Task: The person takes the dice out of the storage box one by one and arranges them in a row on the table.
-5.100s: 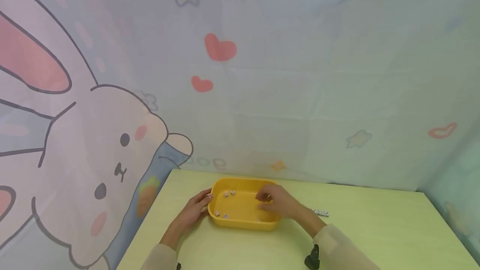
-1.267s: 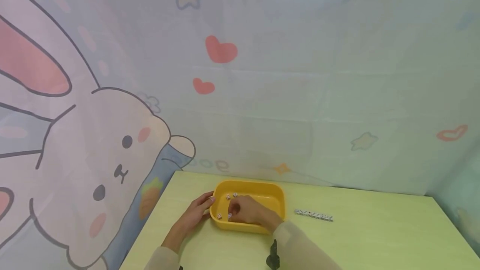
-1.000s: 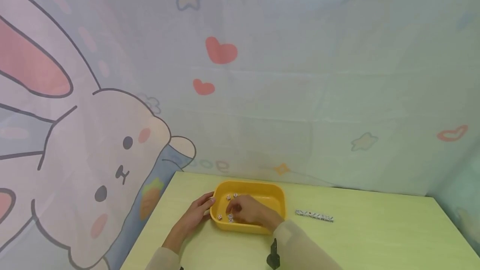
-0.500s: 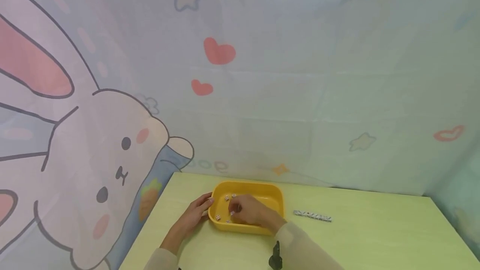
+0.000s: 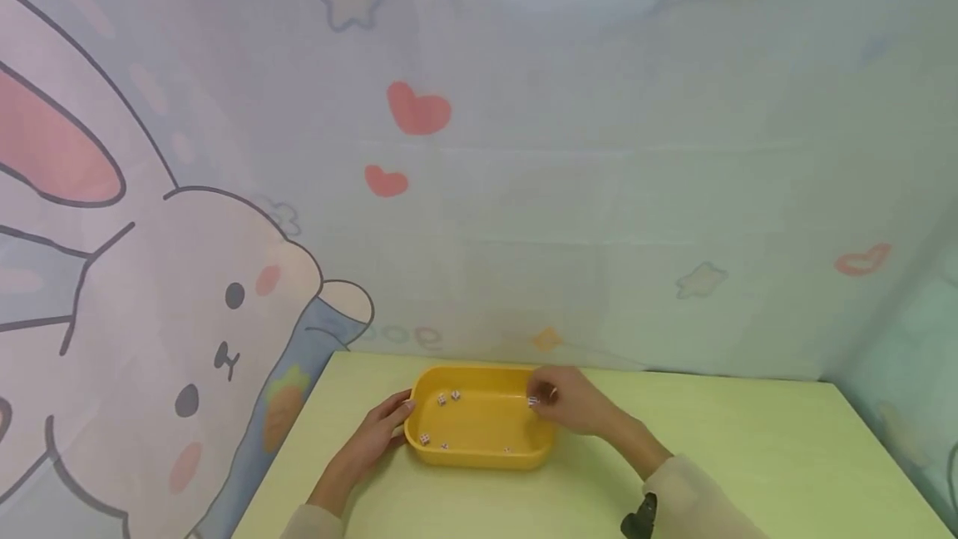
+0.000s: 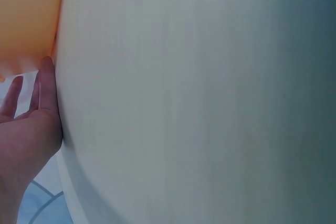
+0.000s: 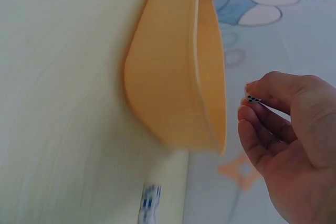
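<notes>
A yellow plastic tray [image 5: 479,460] stands on the table with several small white dice [image 5: 424,439] lying in it. At its left end my left hand [image 5: 370,439] holds the tray, thumb at the rim and fingers against the outer wall; the left wrist view shows those fingers [image 6: 47,85] nearly straight. My right hand [image 5: 572,402] is raised at the tray's right end and pinches a die [image 7: 253,99] between thumb and fingertips. Below the tray in the right wrist view is a blurred row of dice [image 7: 149,203]; my right forearm hides it in the head view.
The pale yellow-green table [image 5: 733,456] extends to the right of the tray. Behind it hangs a printed cloth [image 5: 599,148] with a rabbit, hearts and stars. A black wrist device [image 5: 639,516] sits at my right sleeve.
My right hand has moved from the tray's left part to its right end, carrying a die up from among the others. My left hand has stayed at the tray's left end.
</notes>
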Motion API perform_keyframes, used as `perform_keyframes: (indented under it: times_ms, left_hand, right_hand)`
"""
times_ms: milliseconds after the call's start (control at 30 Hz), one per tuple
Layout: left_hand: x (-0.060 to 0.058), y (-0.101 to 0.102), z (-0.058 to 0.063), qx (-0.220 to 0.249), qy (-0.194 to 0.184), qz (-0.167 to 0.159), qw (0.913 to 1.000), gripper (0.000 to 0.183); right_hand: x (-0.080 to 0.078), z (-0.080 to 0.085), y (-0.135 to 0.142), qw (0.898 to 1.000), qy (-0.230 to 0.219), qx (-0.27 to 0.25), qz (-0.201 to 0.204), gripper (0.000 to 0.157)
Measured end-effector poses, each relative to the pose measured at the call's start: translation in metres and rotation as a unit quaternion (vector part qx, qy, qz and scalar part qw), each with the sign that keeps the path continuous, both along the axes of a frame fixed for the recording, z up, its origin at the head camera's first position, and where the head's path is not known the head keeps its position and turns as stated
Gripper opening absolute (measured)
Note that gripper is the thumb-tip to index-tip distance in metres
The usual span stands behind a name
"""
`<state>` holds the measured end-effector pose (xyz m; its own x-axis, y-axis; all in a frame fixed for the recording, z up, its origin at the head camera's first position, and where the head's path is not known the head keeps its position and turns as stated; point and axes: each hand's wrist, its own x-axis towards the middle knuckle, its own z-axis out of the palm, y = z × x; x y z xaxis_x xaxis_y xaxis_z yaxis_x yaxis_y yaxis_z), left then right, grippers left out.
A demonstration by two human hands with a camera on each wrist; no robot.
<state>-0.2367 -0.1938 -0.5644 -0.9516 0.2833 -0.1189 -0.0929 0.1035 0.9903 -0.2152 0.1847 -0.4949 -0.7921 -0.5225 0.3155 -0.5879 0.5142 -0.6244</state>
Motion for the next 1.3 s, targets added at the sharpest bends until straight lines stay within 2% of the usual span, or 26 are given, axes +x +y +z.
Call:
perform_keyframes:
  times_ms: [200, 367, 533, 900, 1133, 1300]
  left_hand:
    - [-0.001, 0.001, -0.001, 0.002, -0.002, 0.009, 1.0000, 0.063]
    - [-0.004, 0.001, -0.003, -0.002, -0.002, 0.008, 1.0000, 0.064]
    - [-0.004, 0.000, 0.000, -0.005, -0.005, 0.007, 0.9999, 0.064]
    - [-0.002, 0.003, -0.001, 0.002, -0.017, 0.004, 0.9998, 0.062]
    - [-0.005, 0.004, -0.001, 0.012, -0.011, -0.002, 0.9999, 0.062]
    - [-0.006, 0.004, -0.002, 0.005, -0.016, 0.005, 0.9998, 0.060]
  right_hand:
    - [0.010, -0.004, 0.064, 0.998, -0.019, -0.022, -0.051, 0.014]
    - [0.017, -0.015, 0.114, 0.995, -0.024, -0.001, -0.102, 0.010]
    - [0.022, -0.026, 0.146, 0.990, -0.027, 0.023, -0.133, 0.010]
    - [0.030, -0.060, 0.178, 0.980, -0.065, 0.083, -0.166, 0.012]
    - [0.028, -0.066, 0.180, 0.984, -0.048, 0.084, -0.147, 0.018]
    - [0.028, -0.068, 0.178, 0.987, -0.053, 0.081, -0.131, 0.020]
